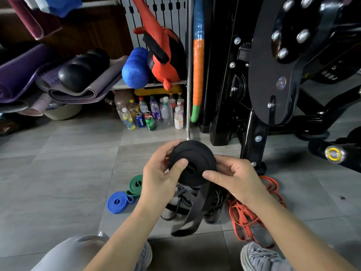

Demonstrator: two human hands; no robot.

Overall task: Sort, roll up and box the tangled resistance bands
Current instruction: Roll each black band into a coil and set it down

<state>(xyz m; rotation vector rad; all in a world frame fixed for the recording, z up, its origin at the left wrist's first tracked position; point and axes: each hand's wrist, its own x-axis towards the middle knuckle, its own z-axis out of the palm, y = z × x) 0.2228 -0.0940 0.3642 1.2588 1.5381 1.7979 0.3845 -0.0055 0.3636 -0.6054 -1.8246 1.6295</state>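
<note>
Grey tile floor (58,173), lower half of frame. Dark wood wall (97,30) upper left; white slotted panel (170,12) top centre. Rolled purple yoga mats (19,71) at left, black foam roller (78,73) on top. Blue foam roller (135,69) beside red-black training bag (164,51) on shelf (121,86). Bottles and cans (152,114) below shelf. Black gym machine (273,65) fills right.

A blue can (140,119) among the floor bottles reads "PEPSI".

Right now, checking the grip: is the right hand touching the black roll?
Touching. The head view shows the thumb of the right hand pressed on the face of the black roll.
</note>
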